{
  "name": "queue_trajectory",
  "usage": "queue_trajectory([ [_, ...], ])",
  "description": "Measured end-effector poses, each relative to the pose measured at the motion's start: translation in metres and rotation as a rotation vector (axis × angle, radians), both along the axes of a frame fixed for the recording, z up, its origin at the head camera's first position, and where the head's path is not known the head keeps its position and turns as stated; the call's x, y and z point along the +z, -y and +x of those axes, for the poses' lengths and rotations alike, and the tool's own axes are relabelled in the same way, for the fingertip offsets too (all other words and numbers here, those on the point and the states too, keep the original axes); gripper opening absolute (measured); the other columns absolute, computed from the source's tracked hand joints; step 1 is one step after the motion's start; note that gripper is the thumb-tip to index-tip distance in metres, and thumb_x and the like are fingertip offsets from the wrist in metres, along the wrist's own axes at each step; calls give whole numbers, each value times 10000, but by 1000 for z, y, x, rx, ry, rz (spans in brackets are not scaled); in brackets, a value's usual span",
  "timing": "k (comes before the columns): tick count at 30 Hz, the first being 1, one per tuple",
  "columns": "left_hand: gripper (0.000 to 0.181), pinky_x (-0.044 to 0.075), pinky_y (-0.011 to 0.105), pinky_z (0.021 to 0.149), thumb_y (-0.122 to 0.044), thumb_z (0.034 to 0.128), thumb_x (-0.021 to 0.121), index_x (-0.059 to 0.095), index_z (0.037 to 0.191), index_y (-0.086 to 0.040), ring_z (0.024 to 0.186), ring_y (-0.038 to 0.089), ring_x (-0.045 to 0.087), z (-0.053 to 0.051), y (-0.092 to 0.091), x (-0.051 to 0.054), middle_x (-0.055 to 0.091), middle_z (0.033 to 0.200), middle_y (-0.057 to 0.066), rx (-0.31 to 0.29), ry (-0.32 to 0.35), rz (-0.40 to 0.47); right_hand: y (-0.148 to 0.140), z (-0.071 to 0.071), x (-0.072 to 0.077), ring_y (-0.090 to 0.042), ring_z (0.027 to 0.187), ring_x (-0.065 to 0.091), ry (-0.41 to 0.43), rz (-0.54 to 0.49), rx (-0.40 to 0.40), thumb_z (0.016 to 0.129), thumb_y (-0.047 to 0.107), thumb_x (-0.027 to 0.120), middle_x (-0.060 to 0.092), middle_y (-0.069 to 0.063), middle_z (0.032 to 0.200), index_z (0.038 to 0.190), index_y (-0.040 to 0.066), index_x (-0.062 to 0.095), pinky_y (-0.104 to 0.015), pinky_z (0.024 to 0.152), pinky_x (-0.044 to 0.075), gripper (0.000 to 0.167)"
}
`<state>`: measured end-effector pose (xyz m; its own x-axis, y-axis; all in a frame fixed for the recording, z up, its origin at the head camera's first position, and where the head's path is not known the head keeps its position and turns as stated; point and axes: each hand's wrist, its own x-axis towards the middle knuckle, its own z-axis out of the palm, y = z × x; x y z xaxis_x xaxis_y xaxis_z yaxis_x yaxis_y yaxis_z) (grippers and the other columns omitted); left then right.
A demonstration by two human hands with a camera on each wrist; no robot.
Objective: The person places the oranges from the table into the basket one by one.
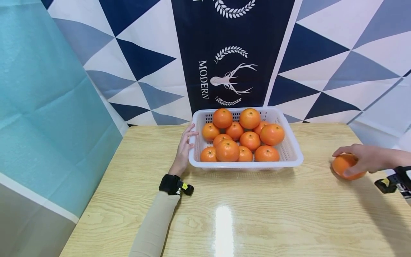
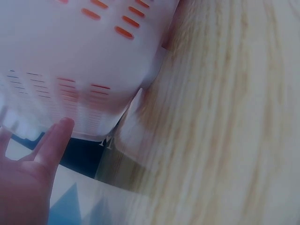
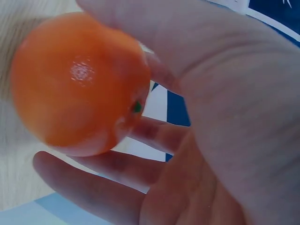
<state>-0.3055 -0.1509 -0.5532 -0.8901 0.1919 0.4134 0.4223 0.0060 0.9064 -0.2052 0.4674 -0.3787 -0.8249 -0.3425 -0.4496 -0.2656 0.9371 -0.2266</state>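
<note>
A white plastic basket holds several oranges, some stacked on others. At the basket's left side is my left hand, its fingers lying fairly straight at the rim. The left wrist view shows the slotted outer wall of the basket with the left hand close against it. On the far right, my right hand grips a single orange on the table. In the right wrist view the thumb and fingers curve round this orange, whose green stem spot faces the palm.
The pale wood-grain table carries the basket near its back edge. Behind it hangs a patterned cloth in navy, grey and white. A turquoise sheet borders the left side. Black wrist cameras are strapped to both wrists.
</note>
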Motion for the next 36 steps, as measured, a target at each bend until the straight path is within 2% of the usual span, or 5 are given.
queue_trajectory([
  [2, 416, 289, 663, 1389, -198, 1030, 507, 671, 1412, -210, 1768, 248, 210, 5, -2, 5, 335, 1852, -60, 14, -4, -6, 1, 0, -2, -257, 999, 586, -38, 33, 26, 898, 196, 926, 711, -138, 1159, 1381, -87, 646, -257, 793, 483, 626],
  [5, 418, 300, 655, 1383, -229, 1033, 495, 661, 1409, -147, 1758, 316, 229, 19, -7, 20, 343, 1851, 42, 23, -34, -22, 1, 0, -4, -244, 976, 581, -22, 38, 18, 899, 197, 921, 703, -95, 1125, 1380, -66, 645, -261, 785, 479, 614],
  [8, 422, 305, 665, 1362, -229, 1041, 481, 655, 1413, -134, 1759, 339, 236, 22, -8, 21, 345, 1850, 75, 30, -51, -38, 1, 0, -5, -230, 963, 575, 2, 34, 18, 914, 195, 910, 696, -76, 1108, 1383, -66, 637, -244, 770, 475, 603],
  [21, 416, 279, 623, 1403, -193, 1035, 512, 669, 1419, -211, 1767, 202, 213, 1, 0, -7, 338, 1849, -90, 1, 15, 1, 3, -4, -2, -276, 1022, 581, 72, -22, -10, 914, 126, 890, 677, -147, 1173, 1389, -84, 615, -280, 787, 527, 587],
  [36, 407, 196, 722, 1401, -188, 1074, 491, 659, 1444, -210, 1782, 219, 182, -2, 1, -3, 317, 1857, -104, -15, -10, -8, 24, -14, 47, -227, 984, 626, -72, 37, 27, 901, 103, 906, 718, -123, 1159, 1419, -74, 614, -272, 751, 559, 620],
])
